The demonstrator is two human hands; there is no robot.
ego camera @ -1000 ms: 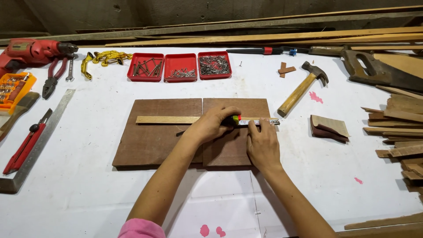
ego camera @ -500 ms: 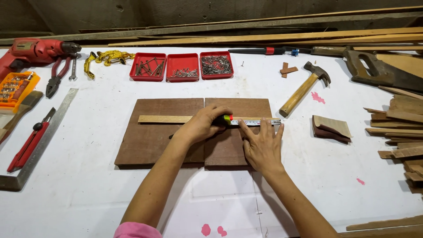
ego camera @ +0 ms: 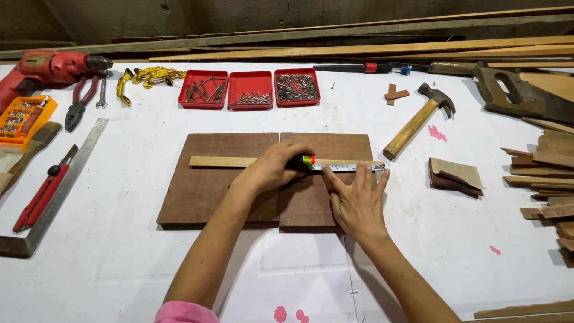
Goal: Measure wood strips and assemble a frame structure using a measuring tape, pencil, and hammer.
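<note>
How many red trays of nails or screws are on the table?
3, side by side at the back of the table: left tray, middle tray, right tray. None looks hidden.

Single head view, steeply down over the workbench (ego camera: 107,263)

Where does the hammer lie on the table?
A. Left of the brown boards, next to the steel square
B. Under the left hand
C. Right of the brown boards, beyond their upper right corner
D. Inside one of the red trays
C: the hammer lies on the white table, just past the upper right corner of the boards, head pointing away.
</note>
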